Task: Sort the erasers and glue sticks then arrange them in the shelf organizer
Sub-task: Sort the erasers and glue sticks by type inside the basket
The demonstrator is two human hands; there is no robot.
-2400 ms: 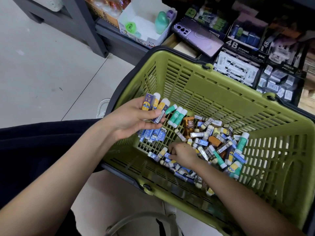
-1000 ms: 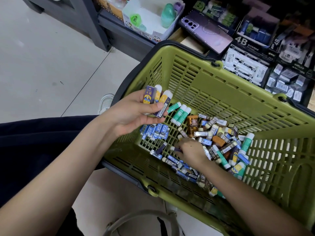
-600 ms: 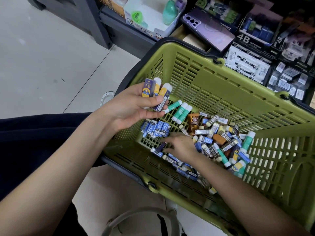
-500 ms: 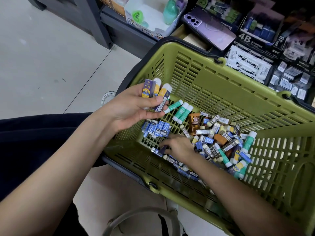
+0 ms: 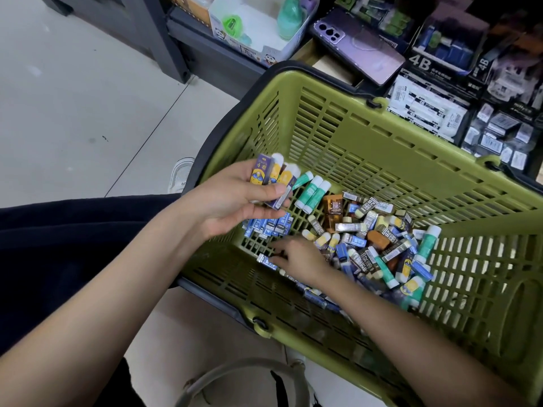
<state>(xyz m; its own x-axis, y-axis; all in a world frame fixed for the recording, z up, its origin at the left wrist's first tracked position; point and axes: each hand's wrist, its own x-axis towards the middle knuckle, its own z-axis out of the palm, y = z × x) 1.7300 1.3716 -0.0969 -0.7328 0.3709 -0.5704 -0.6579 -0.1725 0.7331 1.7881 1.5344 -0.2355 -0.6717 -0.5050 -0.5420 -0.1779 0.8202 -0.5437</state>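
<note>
Both hands are down in the green basket, which fills the centre and right of the frame. The left hand, raised at centre left, curls fingers and thumb round a fanned bunch of erasers in purple and yellow sleeves with white ends. The right hand lies lower, mid-frame, palm down on the basket floor, fingers reaching left; a blue-sleeved eraser sits at its fingertips (pinched or merely touched, I cannot tell). Just above that hand lies a neat row of blue erasers, and three green glue sticks lie side by side next to the held bunch. A loose pile of mixed erasers and glue sticks spreads to the right. The shelf organizer, boxed erasers in its compartments, stands at upper right beyond the basket; a purple phone lies at top centre.
</note>
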